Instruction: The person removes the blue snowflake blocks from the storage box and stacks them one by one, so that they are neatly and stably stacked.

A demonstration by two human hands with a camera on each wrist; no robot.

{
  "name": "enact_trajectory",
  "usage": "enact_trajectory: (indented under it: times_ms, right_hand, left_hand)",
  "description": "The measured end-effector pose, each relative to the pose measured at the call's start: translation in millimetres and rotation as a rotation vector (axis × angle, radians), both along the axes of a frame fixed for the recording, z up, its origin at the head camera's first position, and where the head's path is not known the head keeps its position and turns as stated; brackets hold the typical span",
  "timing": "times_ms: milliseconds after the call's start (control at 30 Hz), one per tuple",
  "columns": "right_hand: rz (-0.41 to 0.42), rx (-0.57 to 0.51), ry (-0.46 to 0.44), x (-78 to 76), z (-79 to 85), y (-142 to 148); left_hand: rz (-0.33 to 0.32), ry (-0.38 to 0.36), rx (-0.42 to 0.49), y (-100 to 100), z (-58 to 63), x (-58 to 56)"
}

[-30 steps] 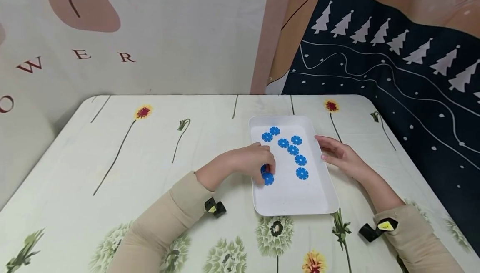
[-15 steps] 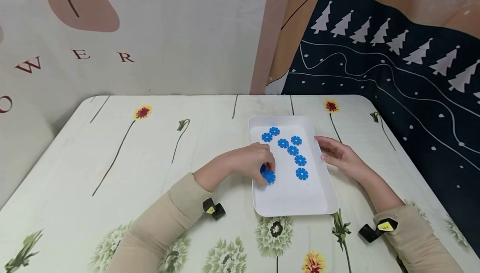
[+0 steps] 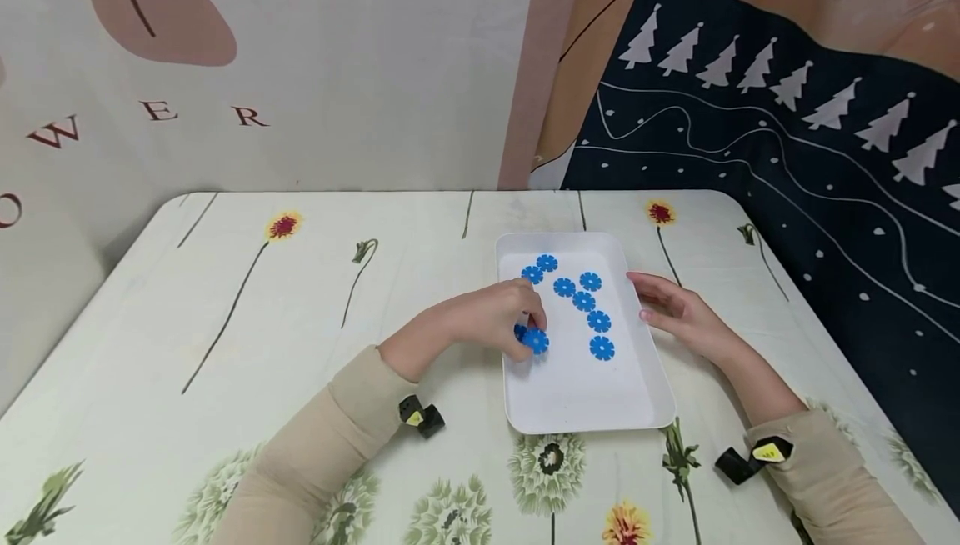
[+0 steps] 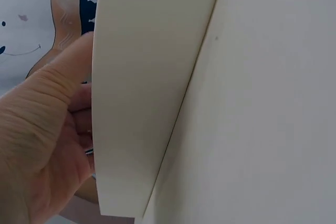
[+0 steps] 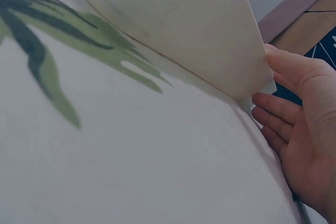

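A white rectangular tray (image 3: 585,399) holds several blue notched snowflake discs (image 3: 602,348), lying flat. My left hand (image 3: 501,316) reaches over its left rim and pinches one blue snowflake disc (image 3: 536,341) between thumb and fingers. Just behind that disc, another blue disc (image 3: 521,332) shows partly, the rest of it covered by the hand. In the left wrist view the tray's side wall (image 4: 142,77) hides my left fingertips. At the right rim my right hand (image 3: 686,316) rests with loosely extended fingers, its thumb at the tray's edge in the right wrist view.
The tray stands on a table with a flower-printed cloth (image 3: 360,412), right of the middle. Behind the table hangs a pale printed curtain (image 3: 375,70), and a dark cloth with white trees (image 3: 750,128) hangs at the right.
The disc in my left hand has risen slightly and moved toward the far side of the tray, beside the half-hidden one. My right hand and the other discs stay as they were.
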State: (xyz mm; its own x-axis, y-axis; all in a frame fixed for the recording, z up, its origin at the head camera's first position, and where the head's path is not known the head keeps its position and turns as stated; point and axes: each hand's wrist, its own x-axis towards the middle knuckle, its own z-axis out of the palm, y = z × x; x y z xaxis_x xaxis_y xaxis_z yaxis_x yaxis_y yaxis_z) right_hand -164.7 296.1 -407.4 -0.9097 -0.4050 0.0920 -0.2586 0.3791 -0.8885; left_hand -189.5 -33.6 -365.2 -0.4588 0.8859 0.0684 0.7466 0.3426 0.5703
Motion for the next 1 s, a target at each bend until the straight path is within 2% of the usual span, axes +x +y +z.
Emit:
enact_trajectory:
  times_ms: [233,467,700,1000]
  right_hand:
    - [0.000,0.003,-0.002,0.1,1.9,-1.4]
    - [-0.007,0.012,-0.012,0.0,2.5,-1.8]
    - [-0.015,0.025,-0.007,-0.4,0.8,-0.1]
    - [-0.012,-0.002,-0.025,-1.1,-1.1,0.6]
  left_hand:
    - [0.059,-0.036,0.065,-12.5,13.1,-2.8]
    - [0.117,-0.034,0.106,-30.9,20.7,-5.0]
    - [0.156,-0.009,0.153,-56.5,20.9,-3.0]
    - [0.232,-0.061,0.139,-81.0,15.5,-1.7]
